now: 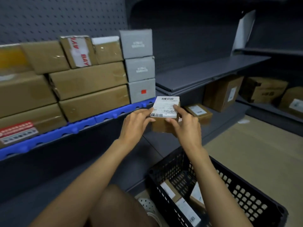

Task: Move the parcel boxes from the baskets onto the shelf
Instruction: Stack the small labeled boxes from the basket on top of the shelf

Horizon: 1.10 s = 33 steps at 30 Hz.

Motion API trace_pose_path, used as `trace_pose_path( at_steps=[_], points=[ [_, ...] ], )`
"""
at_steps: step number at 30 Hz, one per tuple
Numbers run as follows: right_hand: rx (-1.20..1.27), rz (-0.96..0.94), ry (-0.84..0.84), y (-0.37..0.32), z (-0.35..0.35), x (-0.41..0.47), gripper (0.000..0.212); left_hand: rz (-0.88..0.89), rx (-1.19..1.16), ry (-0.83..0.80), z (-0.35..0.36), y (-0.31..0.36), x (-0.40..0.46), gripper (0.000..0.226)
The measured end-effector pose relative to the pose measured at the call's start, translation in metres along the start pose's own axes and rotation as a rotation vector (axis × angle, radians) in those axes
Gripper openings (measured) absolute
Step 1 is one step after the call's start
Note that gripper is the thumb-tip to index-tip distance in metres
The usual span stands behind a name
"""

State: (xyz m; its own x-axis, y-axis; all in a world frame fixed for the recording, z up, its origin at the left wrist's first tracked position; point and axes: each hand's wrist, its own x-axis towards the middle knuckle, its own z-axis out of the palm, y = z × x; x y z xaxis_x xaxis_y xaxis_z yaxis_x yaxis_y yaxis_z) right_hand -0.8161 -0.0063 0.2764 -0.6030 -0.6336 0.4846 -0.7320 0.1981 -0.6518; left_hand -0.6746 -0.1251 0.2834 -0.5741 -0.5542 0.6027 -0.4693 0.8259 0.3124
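A small brown parcel box (164, 112) with a white barcode label on top is held in the air between both hands, just right of the blue-edged shelf (82, 125). My left hand (136, 123) grips its left side and my right hand (185, 123) grips its right side with a finger on the label. Below at the right stands a black perforated basket (242, 190) with three labelled parcel boxes (185, 205) inside. The shelf on the left carries stacked brown boxes (88, 89) and three grey boxes (140, 68).
A bare dark shelf board (205, 74) lies right of the grey stack. Under it sit more brown boxes (221, 94) and a flat labelled box (198, 112). Cardboard sheets cover the floor (254, 153) at the right. My knee and a white shoe (147, 203) are near the basket.
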Motion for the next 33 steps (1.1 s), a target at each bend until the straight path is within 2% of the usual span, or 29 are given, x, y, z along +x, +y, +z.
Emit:
trace_pose_path(
  at_steps=[10, 15, 22, 27, 33],
  points=[
    [0.131, -0.22, 0.111, -0.113, -0.03, 0.025, 0.059, 0.176, 0.143, 0.274, -0.132, -0.001, 0.023, 0.037],
    [0.2, -0.361, 0.161, -0.172, -0.042, 0.027, 0.059, 0.185, 0.196, 0.418, -0.195, 0.001, 0.023, 0.042],
    [0.266, -0.548, 0.126, -0.261, -0.017, 0.025, 0.059, 0.075, 0.304, 0.557, -0.283, -0.025, -0.004, 0.047],
    [0.335, -0.675, 0.02, -0.318, 0.012, 0.027, 0.058, -0.009, 0.405, 0.624, -0.329, -0.056, -0.027, 0.047],
    [0.334, -0.781, -0.062, -0.366, 0.044, 0.03, 0.057, -0.09, 0.493, 0.65, -0.366, -0.091, -0.045, 0.043]
  ],
)
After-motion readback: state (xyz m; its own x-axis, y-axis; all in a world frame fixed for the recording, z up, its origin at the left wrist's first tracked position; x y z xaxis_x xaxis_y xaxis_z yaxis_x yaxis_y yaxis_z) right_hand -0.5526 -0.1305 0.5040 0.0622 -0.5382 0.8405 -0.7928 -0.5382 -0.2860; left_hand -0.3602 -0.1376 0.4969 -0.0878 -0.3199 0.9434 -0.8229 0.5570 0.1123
